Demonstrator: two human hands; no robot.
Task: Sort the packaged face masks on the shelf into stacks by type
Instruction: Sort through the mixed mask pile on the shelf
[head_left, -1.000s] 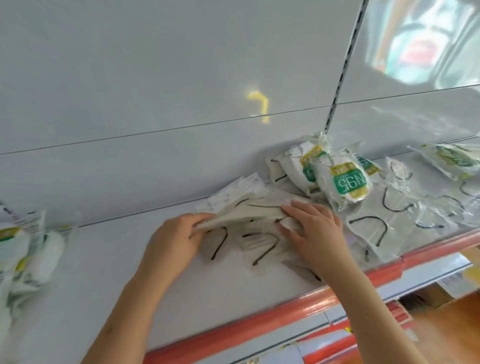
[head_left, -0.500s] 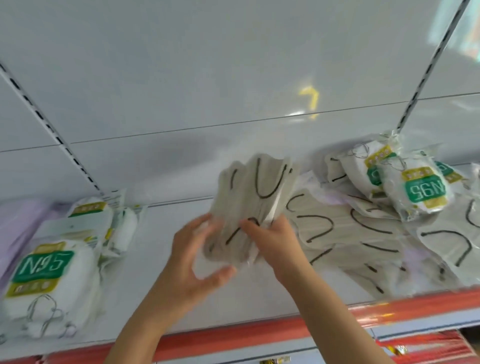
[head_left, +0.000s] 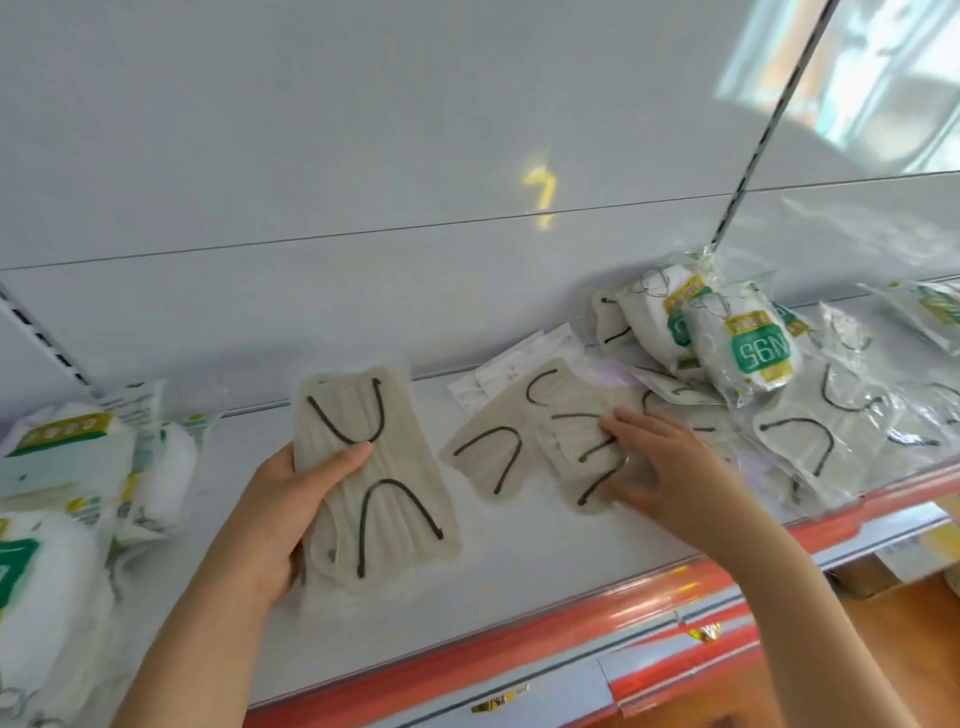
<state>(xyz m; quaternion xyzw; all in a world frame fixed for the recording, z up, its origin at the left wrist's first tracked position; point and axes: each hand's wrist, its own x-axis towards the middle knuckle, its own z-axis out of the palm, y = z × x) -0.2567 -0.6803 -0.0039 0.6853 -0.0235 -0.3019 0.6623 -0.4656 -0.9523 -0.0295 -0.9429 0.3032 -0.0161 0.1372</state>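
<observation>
The left hand covers the near left side of the mask stack it grips, and how many packs the stack holds cannot be counted. The right hand hides part of the loose masks beneath it. The white packs at the left are blurred and cut off by the edge. One pack at the far right is cut off too. The small yellow labels on the shelf's red rail are unreadable.
</observation>
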